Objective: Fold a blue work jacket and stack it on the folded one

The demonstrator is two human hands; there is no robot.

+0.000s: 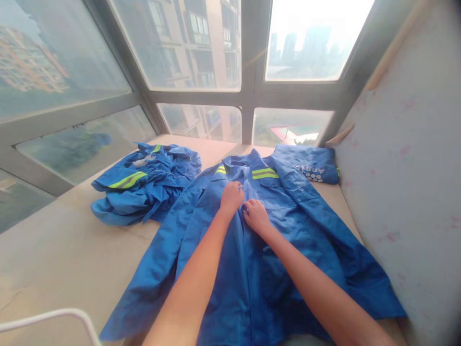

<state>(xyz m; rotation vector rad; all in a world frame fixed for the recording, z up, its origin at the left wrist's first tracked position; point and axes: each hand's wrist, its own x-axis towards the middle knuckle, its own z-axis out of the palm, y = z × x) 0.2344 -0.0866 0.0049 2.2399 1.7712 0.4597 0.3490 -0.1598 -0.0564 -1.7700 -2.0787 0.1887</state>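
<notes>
A blue work jacket with yellow-green and grey reflective strips lies spread out, front side up, its collar towards the windows and its sleeves angled out to both sides. At the upper chest, my left hand is closed on the jacket's front edge. Slightly lower and to the right, my right hand pinches the front edge too, with its fingers bent in. The small details between the fingertips are hidden.
A crumpled blue garment with reflective strips lies to the left. Behind the jacket's right shoulder is a folded blue garment with white print. Windows stand at the back, a pale wall on the right. A white cable-like thing curves at lower left.
</notes>
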